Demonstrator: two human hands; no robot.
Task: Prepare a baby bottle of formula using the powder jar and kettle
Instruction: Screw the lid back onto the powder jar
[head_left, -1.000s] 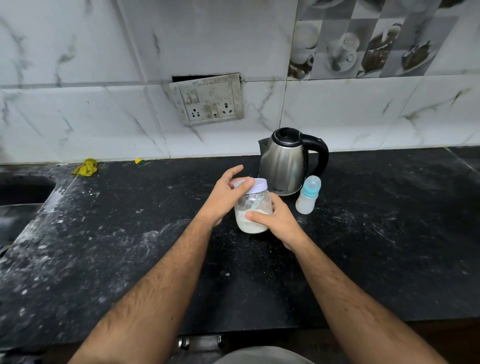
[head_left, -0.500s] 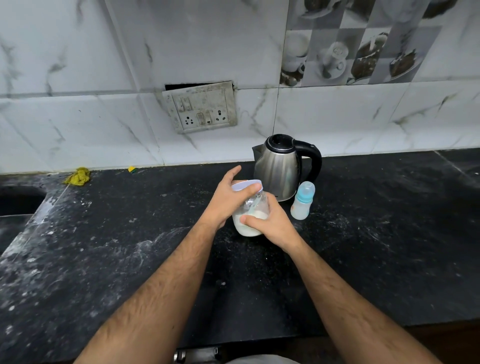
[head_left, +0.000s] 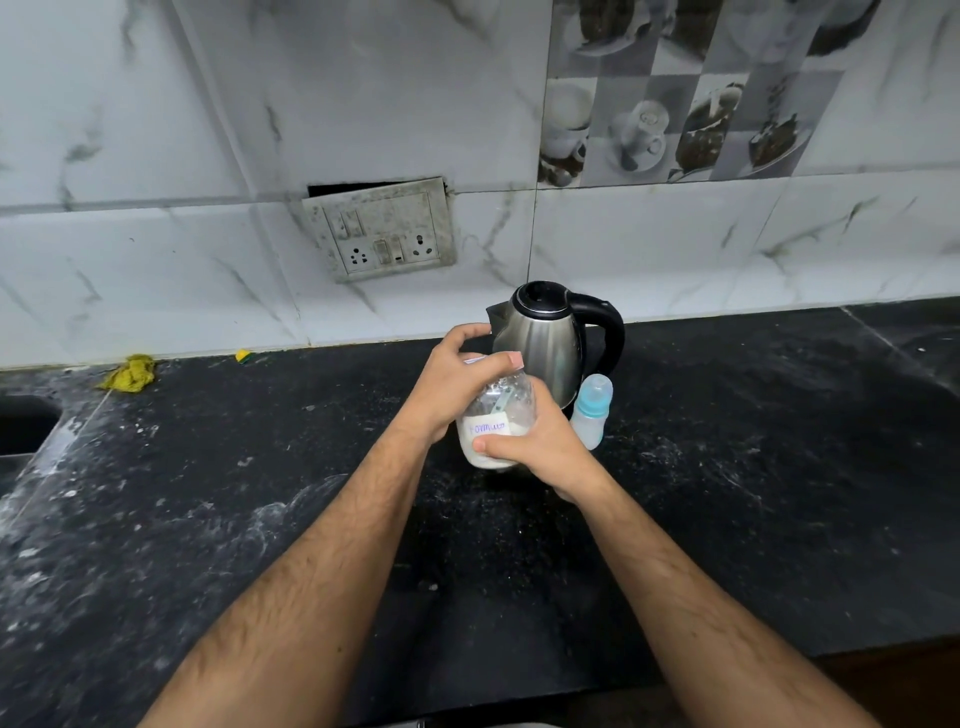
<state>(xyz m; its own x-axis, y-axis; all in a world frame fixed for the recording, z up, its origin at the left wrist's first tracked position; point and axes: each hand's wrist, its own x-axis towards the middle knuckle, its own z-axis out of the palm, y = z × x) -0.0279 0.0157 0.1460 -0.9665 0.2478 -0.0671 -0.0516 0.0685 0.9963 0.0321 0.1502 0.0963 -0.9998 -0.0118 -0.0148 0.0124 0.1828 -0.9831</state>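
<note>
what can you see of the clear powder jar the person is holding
The clear powder jar looks like glass or plastic, about a third full of white powder, with a scoop inside and a handwritten white label. It is tilted slightly over the black countertop. The left hand covers its pale lid; the right hand grips its lower body. The steel kettle stands just behind.

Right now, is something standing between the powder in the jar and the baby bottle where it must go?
Yes. The jar has its lid on, under the left hand, while the right hand holds its body. The baby bottle, beside the kettle, has its teat top on too.
</note>
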